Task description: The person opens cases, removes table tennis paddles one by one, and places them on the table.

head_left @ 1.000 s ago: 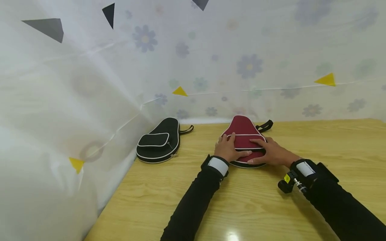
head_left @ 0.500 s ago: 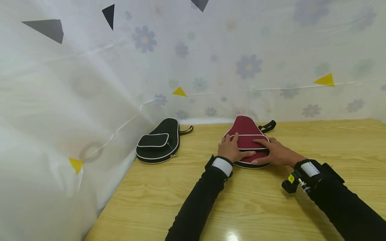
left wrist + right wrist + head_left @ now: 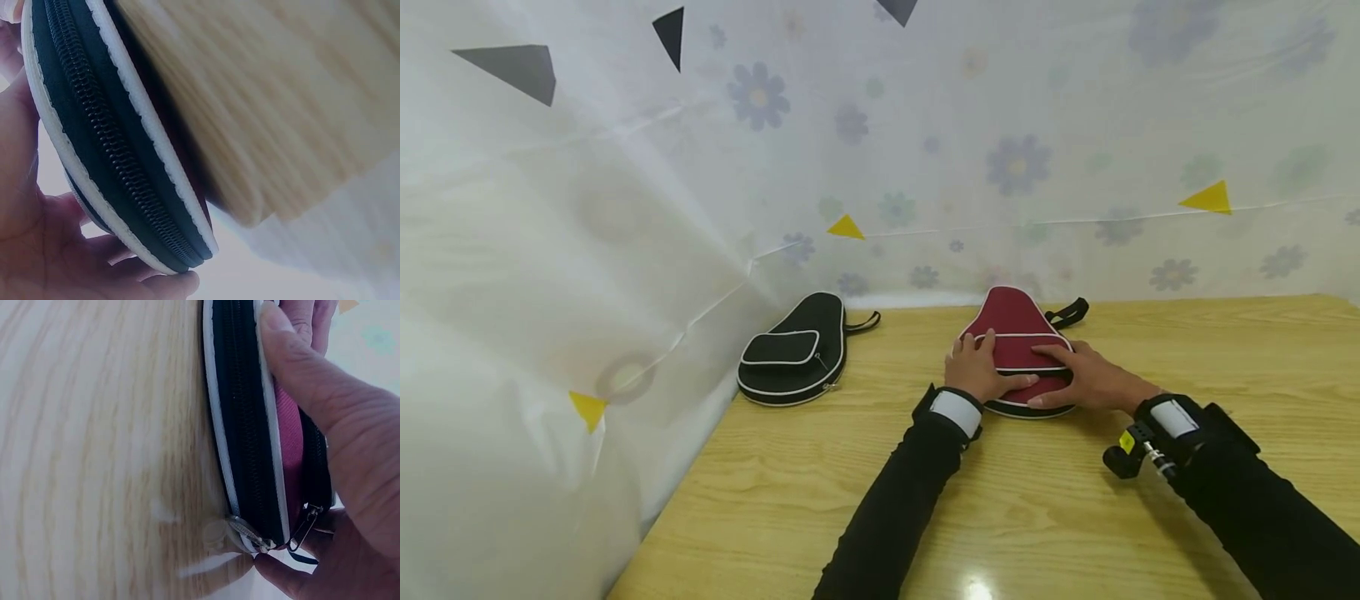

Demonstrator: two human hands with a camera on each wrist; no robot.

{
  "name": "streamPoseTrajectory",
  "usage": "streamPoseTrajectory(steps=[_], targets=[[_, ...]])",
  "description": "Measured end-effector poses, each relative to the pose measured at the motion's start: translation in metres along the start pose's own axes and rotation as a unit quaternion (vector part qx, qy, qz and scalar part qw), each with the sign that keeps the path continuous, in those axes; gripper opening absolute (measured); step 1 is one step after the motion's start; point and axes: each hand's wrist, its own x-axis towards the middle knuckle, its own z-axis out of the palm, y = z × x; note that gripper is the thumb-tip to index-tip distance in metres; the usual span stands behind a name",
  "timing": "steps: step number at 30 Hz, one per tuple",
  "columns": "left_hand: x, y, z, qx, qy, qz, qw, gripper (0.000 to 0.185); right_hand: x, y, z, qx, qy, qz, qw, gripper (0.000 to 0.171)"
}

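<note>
A red paddle case (image 3: pixel 1017 350) is laid flat on the wooden table (image 3: pixel 1015 517), near the far edge where the flowered curtain (image 3: pixel 925 150) hangs. Its long axis runs away from the person: the narrow handle end is pointed toward the curtain, with a black strap loop (image 3: pixel 1067 312) at that end, and the broad rounded end is turned toward the person. In the wrist views the case's edge is seen close up, white piping on either side of a black zipper (image 3: pixel 240 425), with metal zipper pulls (image 3: pixel 300 528) at the lower rim.

The case is held from both sides. The left hand (image 3: pixel 979 371) is laid on the left part of the case, fingers curved over the top and the thumb stretched across the front toward the middle. The right hand (image 3: pixel 1086 379) is set on the right part, the fingers extended over the front pocket and the thumb pressed against the near rim; in the right wrist view a fingertip (image 3: pixel 275 325) is pressed on the piping and the thumb is held close by the zipper pulls, though whether a pull is pinched cannot be told.

A black paddle case (image 3: pixel 793 354) is lying well apart to the left, near the curtain, its handle end also pointed away and to the right.

Compared with a second ago, the red case and both hands are found slightly farther to the right; the grip is unchanged, and the black case has not been moved.
</note>
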Motion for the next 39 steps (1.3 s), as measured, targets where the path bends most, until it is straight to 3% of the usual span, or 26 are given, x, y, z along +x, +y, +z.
streamPoseTrajectory(steps=[5, 10, 16, 21, 30, 39], targets=[[-0.003, -0.002, -0.005, -0.008, -0.013, 0.008, 0.9999, 0.098, 0.006, -0.002, -0.007, -0.021, -0.012, -0.004, 1.0, 0.091], [-0.018, 0.0, -0.008, -0.003, -0.036, 0.028, 0.9989, 0.103, 0.012, -0.005, -0.013, -0.006, -0.015, -0.013, 1.0, 0.082], [-0.033, 0.009, -0.002, 0.023, -0.034, 0.018, 0.999, 0.111, 0.026, 0.001, 0.002, -0.035, 0.029, -0.014, 0.999, 0.097], [-0.031, 0.012, 0.002, 0.032, -0.019, 0.009, 0.9993, 0.113, 0.031, -0.012, 0.002, -0.052, 0.043, -0.005, 0.998, 0.104], [-0.026, 0.01, -0.009, 0.047, -0.017, 0.008, 0.9987, 0.113, 0.038, -0.017, -0.002, -0.062, 0.047, 0.003, 0.997, 0.097], [-0.03, 0.007, -0.008, 0.001, -0.039, 0.014, 0.9991, 0.113, 0.031, -0.016, 0.003, -0.06, 0.05, 0.014, 0.997, 0.094]])
